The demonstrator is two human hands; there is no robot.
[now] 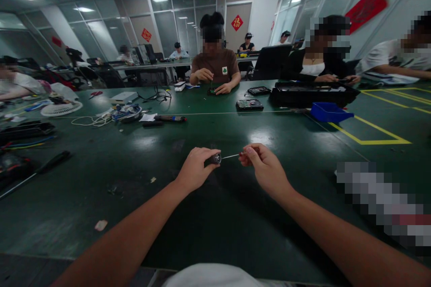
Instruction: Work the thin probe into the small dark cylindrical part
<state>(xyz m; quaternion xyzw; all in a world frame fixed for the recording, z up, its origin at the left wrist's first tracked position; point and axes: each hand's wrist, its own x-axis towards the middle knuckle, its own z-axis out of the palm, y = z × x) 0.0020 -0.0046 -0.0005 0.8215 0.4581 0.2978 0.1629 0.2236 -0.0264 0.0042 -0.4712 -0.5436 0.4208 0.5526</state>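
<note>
Above the green tabletop, my left hand [197, 168] is closed around a small dark cylindrical part [216, 158], its round end turned to the right. My right hand [264, 166] grips a screwdriver [230, 156] by its reddish handle, which the fingers mostly cover. The thin metal shaft points left, and its tip meets or nearly meets the end face of the cylinder; whether it touches I cannot tell.
A long screwdriver [37, 172] lies at left. Beyond my hands are a pen-shaped tool [170, 118], bundled cables [126, 113], an opened hard drive [249, 105], a blue scoop-like tray [330, 112] and a long black casing [313, 94]. Across the table a person [215, 65] handles a small board.
</note>
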